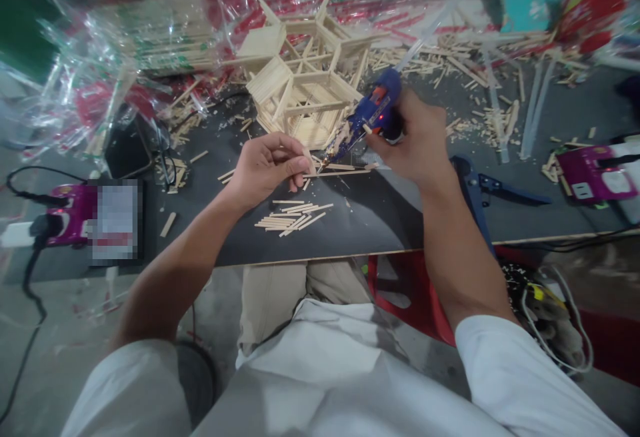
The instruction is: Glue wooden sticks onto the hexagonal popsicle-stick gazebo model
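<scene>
My right hand (419, 136) is wrapped around a blue hot glue gun (374, 109), its nozzle angled down to the left. A long clear glue stick (440, 14) runs out of the gun's back end. Between the thumb and fingers of my left hand (270, 165) is a small wooden stick (312, 162), close to the nozzle; whether they touch I cannot tell. Just behind my hands stands a framework of glued wooden sticks (310, 79) with hexagonal openings and solid panels. Short cut sticks (293, 217) lie in a loose pile in front of my left hand.
A dark blue cutter tool (473, 187) lies right of my right forearm. Purple power sockets (593, 174) sit at the right, with another at far left beside a phone (116, 220). Plastic-wrapped stick bundles (165, 34) and wood scraps (445, 60) cover the back. The table edge (320, 258) is near my lap.
</scene>
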Tool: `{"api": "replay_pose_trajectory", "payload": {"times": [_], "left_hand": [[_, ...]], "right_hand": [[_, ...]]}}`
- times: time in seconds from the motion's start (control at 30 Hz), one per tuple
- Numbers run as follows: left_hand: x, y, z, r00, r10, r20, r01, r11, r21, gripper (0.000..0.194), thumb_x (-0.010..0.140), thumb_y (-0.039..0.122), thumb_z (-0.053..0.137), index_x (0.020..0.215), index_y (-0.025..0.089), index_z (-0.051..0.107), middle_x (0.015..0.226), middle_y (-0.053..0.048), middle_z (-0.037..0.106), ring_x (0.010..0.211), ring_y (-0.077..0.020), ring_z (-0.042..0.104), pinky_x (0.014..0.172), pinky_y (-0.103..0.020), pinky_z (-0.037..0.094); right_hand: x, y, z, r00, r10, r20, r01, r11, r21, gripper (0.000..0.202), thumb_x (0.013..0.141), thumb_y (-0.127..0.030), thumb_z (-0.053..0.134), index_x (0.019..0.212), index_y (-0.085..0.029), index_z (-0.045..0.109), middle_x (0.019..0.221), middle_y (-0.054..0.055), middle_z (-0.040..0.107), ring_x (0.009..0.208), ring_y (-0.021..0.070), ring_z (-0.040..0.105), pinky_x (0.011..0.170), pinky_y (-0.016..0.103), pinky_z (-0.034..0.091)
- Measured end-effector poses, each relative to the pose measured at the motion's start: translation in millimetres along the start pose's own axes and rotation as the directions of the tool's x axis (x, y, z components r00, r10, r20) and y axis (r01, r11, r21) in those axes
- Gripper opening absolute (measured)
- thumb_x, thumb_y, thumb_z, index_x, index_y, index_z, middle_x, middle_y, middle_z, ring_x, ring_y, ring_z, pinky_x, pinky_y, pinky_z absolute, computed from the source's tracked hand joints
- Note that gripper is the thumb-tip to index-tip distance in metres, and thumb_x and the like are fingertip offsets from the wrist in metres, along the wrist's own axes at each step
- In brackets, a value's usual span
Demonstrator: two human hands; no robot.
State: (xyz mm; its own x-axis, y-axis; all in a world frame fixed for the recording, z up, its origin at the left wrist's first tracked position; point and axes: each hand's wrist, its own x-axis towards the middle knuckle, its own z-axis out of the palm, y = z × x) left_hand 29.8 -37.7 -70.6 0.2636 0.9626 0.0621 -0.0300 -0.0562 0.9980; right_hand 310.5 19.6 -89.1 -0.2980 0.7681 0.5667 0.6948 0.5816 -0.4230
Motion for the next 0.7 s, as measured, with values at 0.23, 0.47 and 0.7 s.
{"api": "replay_pose_trajectory", "payload": {"times": [0.23, 0.47, 0.7], "left_hand": [[-0.1, 2.0, -1.0, 1.0, -0.017, -0.019, 0.018, 0.999, 0.031, 0.029, 0.08, 0.03, 0.089, 0.085, 0.018, 0.063, 0.071, -0.002, 0.071, 0.054, -0.0137, 0.069, 0.05, -0.026, 0.058], [-1.3, 5.8, -1.1, 0.999, -0.036, -0.008, 0.036, 0.999, 0.037, 0.029, 0.081, 0.029, 0.089, 0.084, 0.018, 0.063, 0.071, -0.002, 0.072, 0.055, -0.0134, 0.069, 0.05, -0.024, 0.059], [-3.4, 7.3, 0.6, 1.0, -0.021, 0.014, 0.02, 0.999, 0.029, 0.027, 0.08, 0.028, 0.09, 0.083, 0.019, 0.065, 0.071, -0.002, 0.073, 0.054, -0.0123, 0.067, 0.049, -0.023, 0.059]], "right_hand": [[-1.4, 6.2, 3.0, 1.0, -0.014, -0.021, 0.014, 1.0, 0.016, 0.033, 0.081, -0.046, 0.072, 0.108, -0.031, 0.06, 0.09, 0.003, 0.07, 0.079, 0.0246, 0.065, 0.075, 0.042, 0.055], [-1.5, 1.8, 0.1, 1.0, 0.013, -0.007, -0.013, 1.0, 0.012, 0.034, 0.081, -0.041, 0.072, 0.111, -0.029, 0.062, 0.089, 0.003, 0.07, 0.076, 0.0236, 0.064, 0.077, 0.042, 0.056], [-3.1, 4.9, 2.1, 0.99, 0.141, -0.017, -0.14, 0.989, 0.055, 0.033, 0.081, -0.049, 0.078, 0.108, -0.034, 0.064, 0.09, 0.002, 0.069, 0.084, 0.0271, 0.067, 0.082, 0.047, 0.058]]}}
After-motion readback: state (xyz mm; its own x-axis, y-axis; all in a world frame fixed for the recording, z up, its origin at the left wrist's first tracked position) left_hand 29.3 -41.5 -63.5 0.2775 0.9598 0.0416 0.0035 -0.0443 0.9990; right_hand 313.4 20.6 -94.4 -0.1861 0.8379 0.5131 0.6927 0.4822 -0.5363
